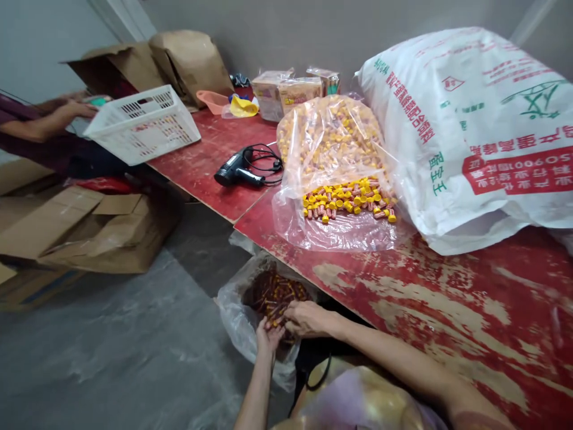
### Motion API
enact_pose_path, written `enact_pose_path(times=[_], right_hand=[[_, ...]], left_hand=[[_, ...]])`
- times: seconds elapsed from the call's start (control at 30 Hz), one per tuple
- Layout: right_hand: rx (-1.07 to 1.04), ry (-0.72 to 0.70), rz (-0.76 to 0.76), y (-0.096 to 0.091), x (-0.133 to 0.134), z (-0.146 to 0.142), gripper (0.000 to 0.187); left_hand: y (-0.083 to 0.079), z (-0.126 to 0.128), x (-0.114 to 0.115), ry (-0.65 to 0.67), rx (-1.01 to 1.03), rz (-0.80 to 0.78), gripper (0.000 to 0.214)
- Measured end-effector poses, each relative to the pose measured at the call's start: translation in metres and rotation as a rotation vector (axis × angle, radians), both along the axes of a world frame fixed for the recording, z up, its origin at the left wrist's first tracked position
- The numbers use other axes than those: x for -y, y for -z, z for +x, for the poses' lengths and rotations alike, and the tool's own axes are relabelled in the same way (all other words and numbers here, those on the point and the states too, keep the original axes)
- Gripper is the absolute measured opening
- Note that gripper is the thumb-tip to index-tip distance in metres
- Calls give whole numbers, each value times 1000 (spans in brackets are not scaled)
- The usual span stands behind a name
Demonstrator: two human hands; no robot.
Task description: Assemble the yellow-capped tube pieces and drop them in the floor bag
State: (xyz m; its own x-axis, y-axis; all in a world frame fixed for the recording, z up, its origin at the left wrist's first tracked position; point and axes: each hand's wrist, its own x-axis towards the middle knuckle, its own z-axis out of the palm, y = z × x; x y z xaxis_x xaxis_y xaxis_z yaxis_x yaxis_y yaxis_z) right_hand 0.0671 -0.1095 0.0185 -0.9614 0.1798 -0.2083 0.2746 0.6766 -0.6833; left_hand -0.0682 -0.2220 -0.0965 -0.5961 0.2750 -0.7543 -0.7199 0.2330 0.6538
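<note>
Shirt front (358, 403) lowest in view. Left hand (270, 335) cupped, palm up, fingers curled; right hand (307, 318) palm down, fingers loosely together, just above it; cannot tell whether either pinches anything. Both at the mouth of a clear plastic bag (244, 316) below the table edge, over a heap of small brown tubes (277, 295); much appears left there. On the red board table (447, 310), a second clear bag (333, 221) looks well filled, yellow-capped tubes (349, 200) at its near end. Hair dryer (239, 170) and white sack (465, 137) on either side of it. Co-worker's hand (71, 108) near a white basket (143, 125), far left
</note>
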Motion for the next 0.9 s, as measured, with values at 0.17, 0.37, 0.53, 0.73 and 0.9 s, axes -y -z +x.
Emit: enact_pose_path(times=[0.17,0.37,0.53,0.73,0.9], right_hand=[[-350,376,-190,-41,-29,94,26],[-514,1297,-462,-27,-37,205,32],[-726,1661,-614,4,-25,240,42],[-715,1600,-508,0,-30,255,45],[-565,1638,157,-23,-106,298,37]], left_hand=[[-45,1,-36,14,-343,4,12],[-143,35,-156,578,-1319,282,18],[-174,48,-286,910,-1494,-66,19],[-186,59,-334,1012,-1448,-62,10],[-189,49,-317,855,-1373,100,30]])
